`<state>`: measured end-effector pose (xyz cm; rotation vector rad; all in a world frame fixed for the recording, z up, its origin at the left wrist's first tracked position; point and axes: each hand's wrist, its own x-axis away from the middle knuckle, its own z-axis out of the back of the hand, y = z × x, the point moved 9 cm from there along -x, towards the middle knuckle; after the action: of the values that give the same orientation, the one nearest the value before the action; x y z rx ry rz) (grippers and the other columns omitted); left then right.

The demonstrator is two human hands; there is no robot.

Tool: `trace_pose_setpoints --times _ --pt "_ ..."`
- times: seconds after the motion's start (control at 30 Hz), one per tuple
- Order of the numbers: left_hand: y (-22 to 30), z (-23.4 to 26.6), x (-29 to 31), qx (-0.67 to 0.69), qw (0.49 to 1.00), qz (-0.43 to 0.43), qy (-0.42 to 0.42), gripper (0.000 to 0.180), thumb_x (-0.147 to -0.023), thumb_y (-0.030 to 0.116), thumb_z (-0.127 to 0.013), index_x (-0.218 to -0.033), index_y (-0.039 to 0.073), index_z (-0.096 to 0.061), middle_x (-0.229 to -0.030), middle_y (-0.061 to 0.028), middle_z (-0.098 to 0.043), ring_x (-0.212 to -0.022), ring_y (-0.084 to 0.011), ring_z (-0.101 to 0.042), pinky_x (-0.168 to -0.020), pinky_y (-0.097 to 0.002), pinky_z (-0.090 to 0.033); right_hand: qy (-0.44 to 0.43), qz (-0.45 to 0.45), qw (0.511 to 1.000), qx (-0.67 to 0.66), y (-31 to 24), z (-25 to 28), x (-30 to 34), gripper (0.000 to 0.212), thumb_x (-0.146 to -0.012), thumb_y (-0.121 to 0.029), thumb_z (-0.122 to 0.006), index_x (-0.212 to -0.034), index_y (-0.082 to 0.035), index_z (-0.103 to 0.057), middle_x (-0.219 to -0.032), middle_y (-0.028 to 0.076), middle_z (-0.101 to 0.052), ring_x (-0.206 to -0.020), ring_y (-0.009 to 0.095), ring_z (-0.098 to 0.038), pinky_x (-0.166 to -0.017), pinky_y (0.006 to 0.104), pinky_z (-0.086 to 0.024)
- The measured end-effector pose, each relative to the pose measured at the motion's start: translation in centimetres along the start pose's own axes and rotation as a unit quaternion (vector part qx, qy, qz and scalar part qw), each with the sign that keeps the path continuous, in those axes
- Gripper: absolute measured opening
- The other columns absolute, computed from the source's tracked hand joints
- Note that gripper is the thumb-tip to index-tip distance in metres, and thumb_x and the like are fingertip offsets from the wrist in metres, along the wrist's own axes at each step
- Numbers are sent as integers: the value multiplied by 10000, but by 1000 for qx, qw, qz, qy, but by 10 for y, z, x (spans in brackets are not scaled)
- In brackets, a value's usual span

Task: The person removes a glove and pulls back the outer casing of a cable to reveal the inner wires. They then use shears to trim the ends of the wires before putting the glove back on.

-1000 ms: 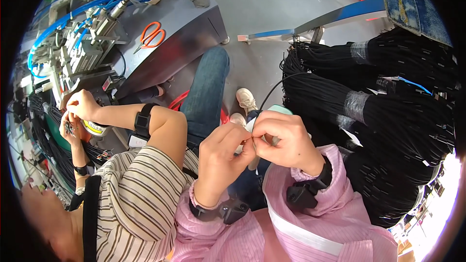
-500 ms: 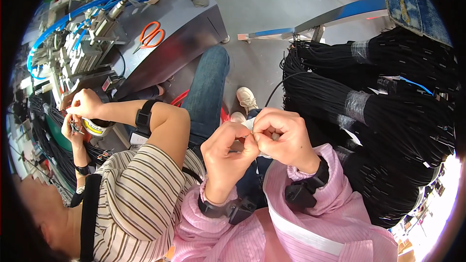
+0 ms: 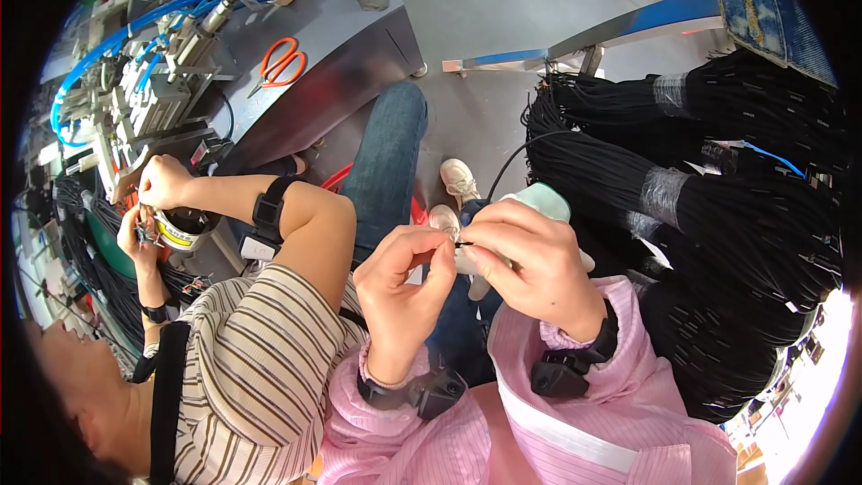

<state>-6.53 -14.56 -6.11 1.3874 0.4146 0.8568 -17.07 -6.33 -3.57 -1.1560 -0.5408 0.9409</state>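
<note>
My left hand [image 3: 401, 292] and my right hand [image 3: 537, 265] meet fingertip to fingertip over my lap, both in a pinch. A small, thin black piece [image 3: 463, 244] shows between them, held by my right fingertips and touching those of my left. It is too small to name, and the rest of it is hidden. Behind my right hand is a pale green and white thing [image 3: 545, 201], mostly covered. A black cable [image 3: 509, 164] curves from a bundle on the right and disappears near that hand.
Large bundles of black cables [image 3: 727, 207], wrapped in clear film, lie at my right. On my left a co-worker in a striped shirt [image 3: 260, 341] handles small wires beside a round tin [image 3: 182, 232]. Orange-handled scissors [image 3: 284, 61] lie on a grey machine table [image 3: 350, 54].
My fingertips have shifted slightly left, and the black piece now shows between them. My right fingers have straightened somewhat. More of the pale green thing is visible. The co-worker's hands moved slightly.
</note>
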Motion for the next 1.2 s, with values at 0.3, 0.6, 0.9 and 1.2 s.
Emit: trace_pose_setpoints --times 0.3,0.6,0.9,1.2 --pt "19 -2 0 -100 992 -75 -20 103 -711 -62 -635 -794 -26 -586 -727 -99 -604 -613 -149 -597 -573 -232 -483 -1 -1 1000 -28 -2 0 -3 140 -724 -2 -633 -862 15 -618 -721 98 -601 -605 236 -603 -513 310 -474" --pt "33 -11 2 -185 974 -116 -55 124 -693 -111 -598 -776 -24 -568 -728 -80 -598 -631 -137 -584 -590 -221 -477 -60 11 998 0 -4 1 -5 102 -706 6 -634 -804 13 -609 -699 107 -591 -594 250 -593 -511 309 -469" --pt "36 -15 1 -206 968 -127 -61 134 -673 -114 -599 -763 -21 -562 -716 -79 -592 -618 -144 -581 -582 -229 -473 -85 6 996 5 -4 -3 -6 102 -675 41 -616 -772 10 -612 -669 88 -568 -546 220 -561 -475 296 -436" --pt "35 -12 1 -184 975 -121 -33 132 -669 -111 -607 -751 -19 -560 -712 -75 -595 -613 -137 -578 -576 -221 -477 -31 -9 999 -14 -2 0 -6 110 -663 50 -616 -763 7 -601 -632 80 -547 -521 190 -540 -461 278 -414"
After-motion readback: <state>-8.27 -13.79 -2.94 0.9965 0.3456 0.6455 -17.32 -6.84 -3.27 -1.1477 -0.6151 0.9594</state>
